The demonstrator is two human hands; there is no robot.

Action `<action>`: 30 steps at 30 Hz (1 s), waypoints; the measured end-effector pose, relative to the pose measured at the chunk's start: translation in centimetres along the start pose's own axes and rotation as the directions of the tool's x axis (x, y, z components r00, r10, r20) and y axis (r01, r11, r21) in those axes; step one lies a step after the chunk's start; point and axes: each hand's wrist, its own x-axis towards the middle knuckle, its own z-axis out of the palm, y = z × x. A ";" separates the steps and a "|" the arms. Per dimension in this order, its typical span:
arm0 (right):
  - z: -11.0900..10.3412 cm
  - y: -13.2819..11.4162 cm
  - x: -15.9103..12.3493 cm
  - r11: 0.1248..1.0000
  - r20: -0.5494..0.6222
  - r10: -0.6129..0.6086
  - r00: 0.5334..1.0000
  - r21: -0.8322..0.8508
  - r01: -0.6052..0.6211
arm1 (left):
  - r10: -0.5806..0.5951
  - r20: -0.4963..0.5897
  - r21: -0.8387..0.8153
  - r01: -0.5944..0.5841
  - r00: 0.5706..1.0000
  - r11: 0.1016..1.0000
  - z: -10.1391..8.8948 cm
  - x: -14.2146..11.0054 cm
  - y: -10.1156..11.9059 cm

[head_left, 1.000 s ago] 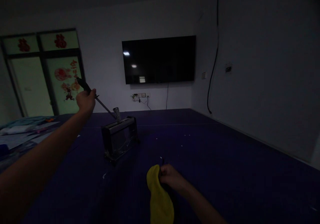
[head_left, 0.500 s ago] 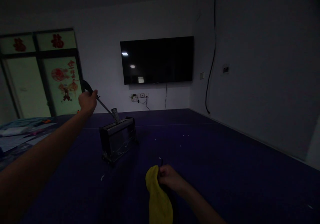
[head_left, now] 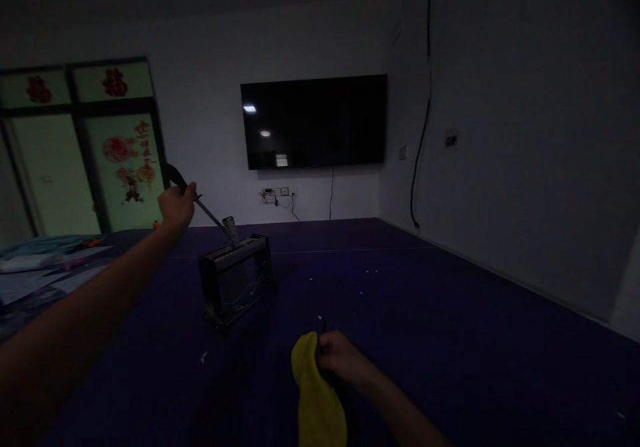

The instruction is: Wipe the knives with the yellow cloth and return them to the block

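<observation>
From where I stand, wearer at six o'clock: left hand (head_left: 177, 206) is out at eleven, fingers wrapped round a black grip (head_left: 174, 175). Thin rod (head_left: 209, 212) leaves the grip, slopes down between four and five, ends at a bracket (head_left: 231, 230) on top of a black-framed box (head_left: 235, 254). Box also at eleven, upright, seems to stand on the dark blue surface (head_left: 400, 300); long axis skewed, roughly eight to two, see-through side facing the wearer. From left hand, box lies toward four or five. Left is the nearer hand and the one linked to it, through grip and rod only; no finger on the box itself.

Right hand (head_left: 345, 362) is low, just past twelve, thumb and finger together, looks to be pinching a yellow cloth (head_left: 320, 400) by its edge near the upper end; exact fingertip contact too dark to tell. Cloth's long axis runs about twelve to six, slightly bowed, lower end out of view. Thin dark stub (head_left: 324, 325) pokes up by the fingers; cannot tell what it belongs to. From right hand, box lies about ten, well apart, not touching. White scraps (head_left: 204, 357) around; papers (head_left: 30, 287) at ten.
</observation>
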 end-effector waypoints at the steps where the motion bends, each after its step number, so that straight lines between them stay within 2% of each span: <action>1: 0.0 0.1 0.0 1.000 0.002 0.003 1.000 0.001 -0.003 | 0.005 0.006 -0.004 -0.005 1.000 1.000 0.0 0.0 0.1; 8: -0.2 0.6 0.3 1.000 -0.004 0.004 1.000 -0.002 -0.004 | 0.022 0.039 0.011 -0.022 0.999 1.000 -0.3 0.2 0.4; 18: -0.3 1.0 0.3 0.999 -0.014 0.024 1.000 -0.038 -0.025 | 0.054 0.117 0.045 -0.060 0.992 0.997 0.7 1.4 0.3; 24: -0.2 1.3 0.5 0.998 -0.003 0.042 0.999 -0.042 -0.042 | 0.085 0.175 0.008 -0.088 0.981 0.996 3.1 3.1 2.0; 30: -0.4 1.6 0.6 0.998 -0.012 0.041 0.999 -0.037 -0.042 | 0.015 0.324 0.017 -0.022 0.946 1.000 6.1 3.2 3.4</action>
